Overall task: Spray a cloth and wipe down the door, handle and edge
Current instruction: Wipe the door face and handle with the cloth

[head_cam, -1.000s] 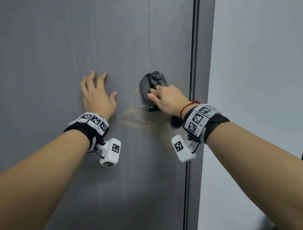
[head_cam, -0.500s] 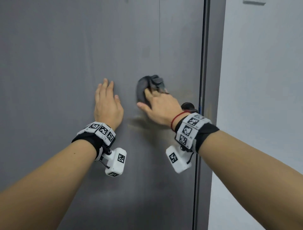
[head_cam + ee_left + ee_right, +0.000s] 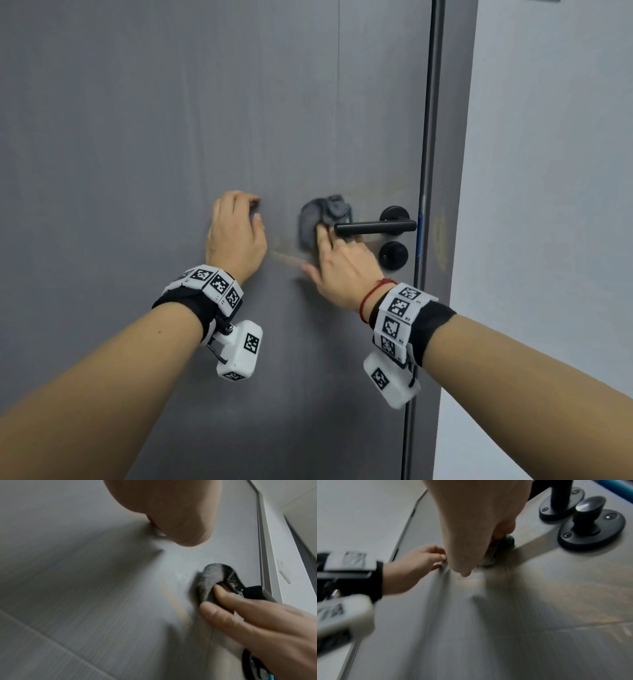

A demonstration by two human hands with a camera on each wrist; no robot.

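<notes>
The grey door (image 3: pixel 171 120) fills the head view. Its black lever handle (image 3: pixel 375 226) sits near the right edge (image 3: pixel 430 137). My right hand (image 3: pixel 325 236) holds a bunched grey cloth (image 3: pixel 313 219) against the door, just left of the lever's tip. In the left wrist view its thumb and fingers grip the cloth (image 3: pixel 211 577) beside the handle (image 3: pixel 254 592). My left hand (image 3: pixel 236 233) is left of the cloth, fingers curled, fingertips on the door, holding nothing. A brownish smear (image 3: pixel 287 257) runs between the two hands.
A round black lock knob (image 3: pixel 393 254) sits under the lever, close to my right hand. The grey door frame (image 3: pixel 452 137) and a pale wall (image 3: pixel 548 205) lie to the right. More faint brownish marks show on the frame (image 3: pixel 440 240).
My right hand has slid the cloth left off the handle, so the whole lever now shows. The left hand's flat fingers have curled. The smear looks smaller.
</notes>
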